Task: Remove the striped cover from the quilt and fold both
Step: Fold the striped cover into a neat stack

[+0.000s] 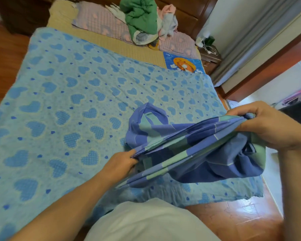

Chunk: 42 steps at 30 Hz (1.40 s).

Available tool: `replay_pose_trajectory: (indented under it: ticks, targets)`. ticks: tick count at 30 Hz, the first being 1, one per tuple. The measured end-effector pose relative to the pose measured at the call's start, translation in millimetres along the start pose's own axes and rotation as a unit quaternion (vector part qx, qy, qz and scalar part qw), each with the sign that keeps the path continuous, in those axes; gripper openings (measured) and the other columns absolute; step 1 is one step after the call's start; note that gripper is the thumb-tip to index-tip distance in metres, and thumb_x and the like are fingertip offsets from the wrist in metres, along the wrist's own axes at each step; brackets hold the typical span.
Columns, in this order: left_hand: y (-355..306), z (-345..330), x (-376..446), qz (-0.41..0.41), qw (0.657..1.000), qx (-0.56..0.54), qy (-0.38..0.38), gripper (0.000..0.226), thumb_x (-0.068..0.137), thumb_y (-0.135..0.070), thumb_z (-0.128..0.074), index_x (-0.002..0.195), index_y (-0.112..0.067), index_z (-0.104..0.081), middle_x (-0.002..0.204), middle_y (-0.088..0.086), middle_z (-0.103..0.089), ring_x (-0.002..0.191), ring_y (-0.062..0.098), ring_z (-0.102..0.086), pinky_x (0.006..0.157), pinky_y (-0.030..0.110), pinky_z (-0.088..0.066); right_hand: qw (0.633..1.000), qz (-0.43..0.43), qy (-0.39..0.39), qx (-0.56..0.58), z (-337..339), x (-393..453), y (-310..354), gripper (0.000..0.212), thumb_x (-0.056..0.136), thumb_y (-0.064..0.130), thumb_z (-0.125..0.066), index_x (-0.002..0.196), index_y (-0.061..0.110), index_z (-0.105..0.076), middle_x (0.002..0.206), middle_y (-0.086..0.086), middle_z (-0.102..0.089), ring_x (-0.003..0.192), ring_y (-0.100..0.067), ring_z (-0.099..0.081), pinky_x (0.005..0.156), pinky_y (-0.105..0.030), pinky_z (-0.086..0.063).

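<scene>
Your left hand [119, 163] and right hand [266, 124] each pinch an end of the striped cover [195, 148], gathered in pleats above the heart-print quilt [68, 101] (spread flat on the bed). Its long axis runs hand to hand, rising rightward.

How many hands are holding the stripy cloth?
2. The left hand pinches the gathered edge of the striped cover low in the middle, above the heart-patterned quilt. The right hand grips the other end at the right edge of the view.
</scene>
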<state>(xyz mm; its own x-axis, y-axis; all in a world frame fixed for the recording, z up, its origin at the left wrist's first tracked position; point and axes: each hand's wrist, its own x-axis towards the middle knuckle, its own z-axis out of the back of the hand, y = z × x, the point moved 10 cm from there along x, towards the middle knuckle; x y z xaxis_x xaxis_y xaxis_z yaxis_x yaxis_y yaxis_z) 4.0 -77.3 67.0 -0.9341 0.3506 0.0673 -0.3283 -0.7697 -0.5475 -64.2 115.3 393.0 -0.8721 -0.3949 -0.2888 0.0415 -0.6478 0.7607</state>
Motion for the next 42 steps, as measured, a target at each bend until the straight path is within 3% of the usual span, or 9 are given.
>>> replay_pose_trajectory:
  ticks: [2, 5, 12, 21, 25, 29, 34, 38, 42]
  targets:
    - [-10.7, -20.3, -15.5, -0.02, 0.998, -0.028, 0.053, 0.016, 0.088, -0.02, -0.056, 0.095, -0.026, -0.069, 0.102, -0.004, -0.063, 0.085, 0.02, -0.06, 0.068, 0.027, -0.042, 1.0, -0.002, -0.006, -0.007, 0.9, 3.2, -4.3, 0.025, 0.079, -0.015, -0.062, 0.09, 0.001, -0.076, 0.091, -0.027, -0.072, 0.087, -0.04, -0.069, 0.083, -0.057, -0.054]
    - [-46.5, -41.6, -36.5, -0.093, 0.99, -0.071, 0.082, 0.007, 0.076, -0.014, -0.069, 0.08, -0.021, -0.069, 0.083, -0.005, -0.061, 0.07, 0.019, -0.06, 0.055, 0.023, -0.042, 1.0, -0.011, 0.002, -0.01, -3.7, 8.5, -7.7, 0.024, 0.081, -0.015, -0.061, 0.092, 0.001, -0.075, 0.092, -0.028, -0.071, 0.085, -0.037, -0.068, 0.082, -0.057, -0.054]
    - [-58.4, -65.1, -52.5, -0.056, 0.974, -0.202, 0.081, 0.043, 0.101, -0.044, -0.048, 0.142, -0.031, -0.054, 0.149, -0.003, -0.047, 0.134, 0.017, -0.047, 0.11, 0.034, -0.04, 0.999, -0.026, -0.029, 0.029, -1.7, 28.2, 2.2, 0.018, 0.082, -0.009, -0.062, 0.089, 0.002, -0.075, 0.09, -0.026, -0.072, 0.077, -0.033, -0.07, 0.072, -0.043, -0.059]
    - [-32.6, -33.3, -62.8, 0.05, 0.973, -0.205, -0.088, 0.058, 0.082, -0.069, -0.062, 0.132, -0.043, -0.048, 0.132, -0.013, -0.05, 0.112, 0.007, -0.055, 0.089, 0.022, -0.047, 0.977, -0.072, -0.135, 0.149, 3.4, 86.0, 9.5, 0.014, 0.09, -0.001, -0.057, 0.093, 0.001, -0.071, 0.077, -0.012, -0.072, 0.063, -0.02, -0.068, 0.057, -0.026, -0.056]
    - [-9.9, -15.2, -62.7, 0.142, 0.949, -0.195, -0.203, 0.018, 0.09, -0.035, -0.064, 0.108, -0.029, -0.066, 0.107, -0.009, -0.058, 0.088, 0.017, -0.062, 0.071, 0.025, -0.046, 0.971, -0.061, -0.153, 0.175, 1.2, 97.6, 17.5, 0.017, 0.086, -0.003, -0.059, 0.098, -0.001, -0.072, 0.082, -0.017, -0.071, 0.067, -0.023, -0.07, 0.06, -0.031, -0.059]
    - [43.1, 19.3, -71.6, 0.262, 0.863, -0.333, -0.276, 0.024, 0.086, -0.003, -0.072, 0.09, -0.025, -0.077, 0.089, -0.008, -0.066, 0.08, 0.013, -0.065, 0.072, 0.034, -0.053, 0.965, -0.05, -0.235, 0.099, 33.9, 97.5, 11.4, 0.016, 0.083, -0.002, -0.063, 0.089, 0.007, -0.075, 0.077, -0.012, -0.07, 0.065, -0.02, -0.067, 0.069, -0.035, -0.061]
    - [101.5, 137.3, -71.2, 0.25, 0.81, -0.392, -0.358, 0.041, 0.08, 0.004, -0.073, 0.078, -0.037, -0.075, 0.083, -0.017, -0.072, 0.076, -0.006, -0.065, 0.07, 0.007, -0.046, 0.936, -0.026, -0.348, -0.05, 87.7, 72.5, -25.1, 0.024, 0.078, 0.007, -0.065, 0.093, 0.022, -0.077, 0.082, -0.007, -0.074, 0.077, -0.023, -0.064, 0.08, -0.043, -0.057]
    - [106.6, 233.6, -25.8, 0.201, 0.782, -0.443, -0.39, 0.029, 0.081, 0.004, -0.073, 0.077, -0.025, -0.076, 0.075, -0.01, -0.072, 0.071, 0.002, -0.062, 0.07, 0.016, -0.049, 0.898, 0.011, -0.406, -0.172, 126.1, 54.1, -34.1, 0.027, 0.085, 0.015, -0.062, 0.106, 0.023, -0.076, 0.096, -0.012, -0.074, 0.087, -0.03, -0.066, 0.061, -0.013, -0.046]
    - [71.0, 285.0, 14.0, 0.119, 0.784, -0.472, -0.385, 0.029, 0.078, 0.002, -0.077, 0.066, -0.022, -0.066, 0.065, -0.01, -0.061, 0.064, 0.002, -0.054, 0.064, 0.013, -0.044, 0.823, 0.03, -0.404, -0.399, 133.6, 37.8, -30.0, 0.038, 0.079, 0.011, -0.063, 0.109, 0.033, -0.074, 0.094, -0.013, -0.072, 0.082, -0.041, -0.064, 0.07, -0.039, -0.055]
